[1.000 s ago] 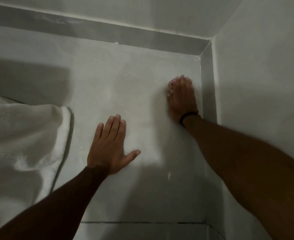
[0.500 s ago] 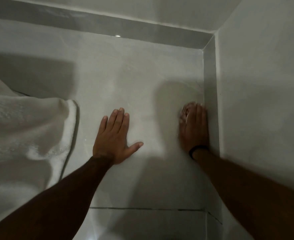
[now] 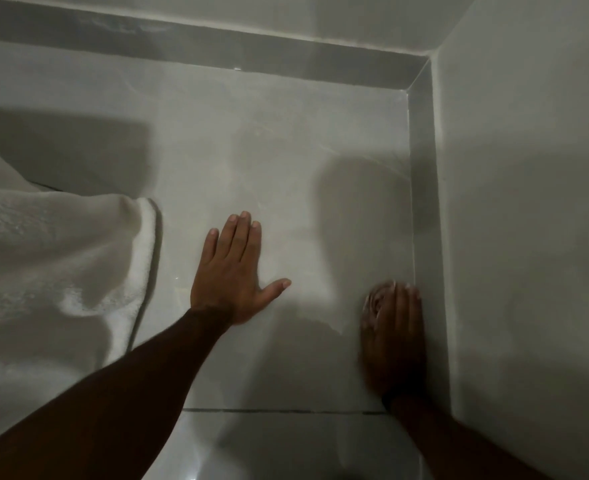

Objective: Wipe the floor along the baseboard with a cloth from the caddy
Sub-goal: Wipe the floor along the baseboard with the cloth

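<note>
Right hand [image 3: 393, 337] presses the cloth [image 3: 376, 301] beside the baseboard [image 3: 424, 202] — left hand [image 3: 232, 271] flat, released.

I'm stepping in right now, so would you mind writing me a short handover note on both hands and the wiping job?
Left hand: flat on the floor tile, fingers spread, holding nothing, bracing.
Right hand: pressing a bunched pinkish cloth onto the floor against the right-side baseboard, blurred by motion.
Done: cloth is out and on the floor at the baseboard; which stretches are wiped cannot be told.
Left: the back baseboard. White towel lies left, untouched. Caddy not in view.
</note>
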